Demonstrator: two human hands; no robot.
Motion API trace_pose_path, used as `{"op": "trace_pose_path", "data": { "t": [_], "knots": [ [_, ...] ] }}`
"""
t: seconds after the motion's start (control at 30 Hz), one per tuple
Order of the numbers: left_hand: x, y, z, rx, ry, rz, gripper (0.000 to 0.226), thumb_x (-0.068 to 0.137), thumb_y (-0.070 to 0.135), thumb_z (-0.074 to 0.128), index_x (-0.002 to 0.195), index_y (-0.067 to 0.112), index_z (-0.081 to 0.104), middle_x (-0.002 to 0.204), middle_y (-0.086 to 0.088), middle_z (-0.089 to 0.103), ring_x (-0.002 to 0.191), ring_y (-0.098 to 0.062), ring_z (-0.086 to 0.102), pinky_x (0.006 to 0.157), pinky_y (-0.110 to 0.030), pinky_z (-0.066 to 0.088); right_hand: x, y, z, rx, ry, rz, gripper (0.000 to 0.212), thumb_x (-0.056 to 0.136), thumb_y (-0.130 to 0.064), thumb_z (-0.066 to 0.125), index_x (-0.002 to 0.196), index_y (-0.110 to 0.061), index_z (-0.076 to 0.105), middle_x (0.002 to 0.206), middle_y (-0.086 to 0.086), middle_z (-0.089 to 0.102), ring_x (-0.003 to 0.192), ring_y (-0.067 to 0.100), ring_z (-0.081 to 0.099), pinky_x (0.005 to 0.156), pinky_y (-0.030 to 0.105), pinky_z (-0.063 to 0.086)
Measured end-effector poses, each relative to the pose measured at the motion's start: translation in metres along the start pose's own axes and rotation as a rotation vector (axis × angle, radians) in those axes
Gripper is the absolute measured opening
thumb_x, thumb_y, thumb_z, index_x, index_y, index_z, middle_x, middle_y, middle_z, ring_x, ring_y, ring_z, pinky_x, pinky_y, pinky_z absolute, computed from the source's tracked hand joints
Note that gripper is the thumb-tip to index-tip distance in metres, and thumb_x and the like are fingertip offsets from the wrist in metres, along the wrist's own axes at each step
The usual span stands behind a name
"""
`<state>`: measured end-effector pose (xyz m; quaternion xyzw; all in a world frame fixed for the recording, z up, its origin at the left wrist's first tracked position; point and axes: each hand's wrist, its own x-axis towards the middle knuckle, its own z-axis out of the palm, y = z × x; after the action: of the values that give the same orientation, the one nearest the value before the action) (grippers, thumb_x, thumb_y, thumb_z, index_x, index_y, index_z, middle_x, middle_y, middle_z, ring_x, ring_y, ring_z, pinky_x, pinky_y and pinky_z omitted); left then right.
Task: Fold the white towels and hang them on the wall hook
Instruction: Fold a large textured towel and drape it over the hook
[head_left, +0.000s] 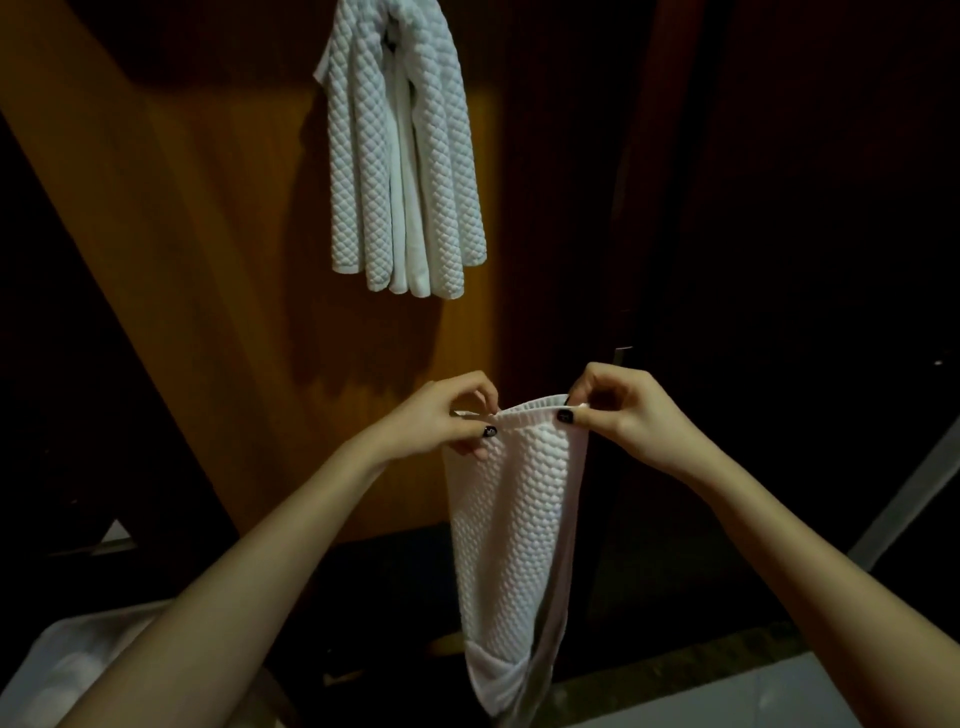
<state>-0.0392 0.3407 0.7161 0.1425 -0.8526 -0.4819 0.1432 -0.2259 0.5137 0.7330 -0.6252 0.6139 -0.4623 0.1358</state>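
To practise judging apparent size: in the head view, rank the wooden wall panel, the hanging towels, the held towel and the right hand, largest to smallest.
1. Wooden wall panel.
2. Hanging towels and held towel: about alike; the held one is nearer the camera, so unranked.
3. Right hand.

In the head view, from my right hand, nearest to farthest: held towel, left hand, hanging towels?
1. Held towel, pinched in the right hand.
2. Left hand, at the towel's other corner.
3. Hanging towels, up on the wall.
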Motion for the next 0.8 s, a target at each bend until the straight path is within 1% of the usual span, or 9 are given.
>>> {"op": "trace_pose_path", "data": {
  "t": [0.1, 0.17, 0.23, 0.3, 0.37, 0.5, 0.6, 0.7, 0.8],
  "knots": [
    [-0.001, 0.003, 0.007, -0.058, -0.055, -0.026, 0.008, 0.089, 0.006, 0.065, 0.093, 0.013, 0.064, 0.096, -0.001, 0.068, 0.078, -0.029, 0.072, 0.07, -0.038, 0.058, 0.0, -0.003, 0.001, -0.008, -0.019, -0.014, 0.013, 0.084, -0.009, 0.072, 0.078, -0.005, 0.061, 0.078, 0.003, 0.063, 0.074, 0.005, 0.059, 0.069, 0.018, 0.048],
    [-0.001, 0.003, 0.011, -0.071, -0.085, -0.07, 0.006, 0.089, 0.01, 0.065, 0.094, 0.009, 0.068, 0.089, -0.004, 0.072, 0.079, -0.027, 0.072, 0.067, -0.031, 0.057, -0.001, -0.002, 0.003, 0.004, -0.014, -0.009, 0.012, 0.084, -0.008, 0.072, 0.078, -0.005, 0.061, 0.077, 0.001, 0.062, 0.074, 0.005, 0.06, 0.068, 0.018, 0.048],
    [-0.001, -0.001, 0.014, -0.032, -0.104, -0.109, 0.011, 0.089, 0.013, 0.065, 0.096, 0.007, 0.071, 0.088, -0.008, 0.074, 0.082, -0.025, 0.072, 0.067, -0.027, 0.056, -0.004, 0.0, 0.004, 0.004, -0.009, 0.003, 0.012, 0.084, -0.008, 0.072, 0.078, -0.005, 0.062, 0.078, 0.003, 0.063, 0.074, 0.006, 0.06, 0.068, 0.02, 0.049],
    [-0.001, -0.007, 0.016, -0.081, -0.086, -0.133, 0.01, 0.088, 0.012, 0.066, 0.092, 0.006, 0.072, 0.086, -0.01, 0.074, 0.081, -0.028, 0.072, 0.072, -0.032, 0.058, -0.007, 0.003, 0.005, -0.005, -0.015, 0.028, 0.012, 0.084, -0.01, 0.072, 0.078, -0.007, 0.062, 0.078, 0.002, 0.063, 0.075, 0.008, 0.061, 0.069, 0.023, 0.051],
    [-0.001, -0.01, 0.016, -0.115, -0.041, -0.14, 0.006, 0.087, 0.009, 0.067, 0.088, 0.006, 0.073, 0.082, -0.007, 0.073, 0.075, -0.025, 0.07, 0.076, -0.036, 0.059, -0.011, 0.005, 0.003, -0.019, -0.013, 0.048, 0.012, 0.084, -0.011, 0.072, 0.078, -0.008, 0.062, 0.079, 0.002, 0.064, 0.076, 0.009, 0.062, 0.069, 0.024, 0.051],
    [0.0, -0.007, 0.016, -0.11, -0.108, -0.186, 0.005, 0.087, 0.008, 0.066, 0.087, 0.004, 0.069, 0.072, -0.006, 0.072, 0.065, -0.015, 0.07, 0.065, -0.026, 0.059, -0.017, 0.005, 0.0, -0.028, -0.014, 0.066, 0.011, 0.084, -0.011, 0.072, 0.08, -0.005, 0.063, 0.081, 0.005, 0.065, 0.078, 0.011, 0.064, 0.071, 0.023, 0.052],
    [0.002, -0.004, 0.018, -0.149, -0.153, -0.236, 0.009, 0.09, 0.008, 0.063, 0.092, 0.002, 0.069, 0.075, -0.01, 0.073, 0.071, -0.016, 0.072, 0.065, -0.022, 0.059, -0.019, 0.006, -0.002, -0.034, -0.014, 0.078, 0.012, 0.084, -0.01, 0.072, 0.08, -0.004, 0.063, 0.082, 0.005, 0.066, 0.079, 0.011, 0.064, 0.072, 0.024, 0.052],
    [0.005, -0.004, 0.019, -0.142, -0.122, -0.216, 0.008, 0.089, 0.006, 0.064, 0.088, 0.003, 0.071, 0.078, -0.008, 0.074, 0.076, -0.016, 0.072, 0.068, -0.02, 0.058, -0.02, 0.008, -0.005, -0.057, -0.019, 0.09, 0.01, 0.084, -0.012, 0.072, 0.08, -0.007, 0.064, 0.083, 0.003, 0.067, 0.081, 0.013, 0.065, 0.074, 0.027, 0.053],
    [0.007, -0.001, 0.019, -0.02, -0.038, -0.133, 0.008, 0.091, 0.009, 0.062, 0.089, 0.006, 0.069, 0.076, -0.004, 0.072, 0.071, -0.013, 0.07, 0.066, -0.022, 0.057, -0.018, 0.013, -0.007, -0.066, 0.023, 0.121, 0.01, 0.085, -0.014, 0.071, 0.079, -0.013, 0.062, 0.082, -0.001, 0.066, 0.079, 0.008, 0.064, 0.07, 0.023, 0.052]
  ]
}}
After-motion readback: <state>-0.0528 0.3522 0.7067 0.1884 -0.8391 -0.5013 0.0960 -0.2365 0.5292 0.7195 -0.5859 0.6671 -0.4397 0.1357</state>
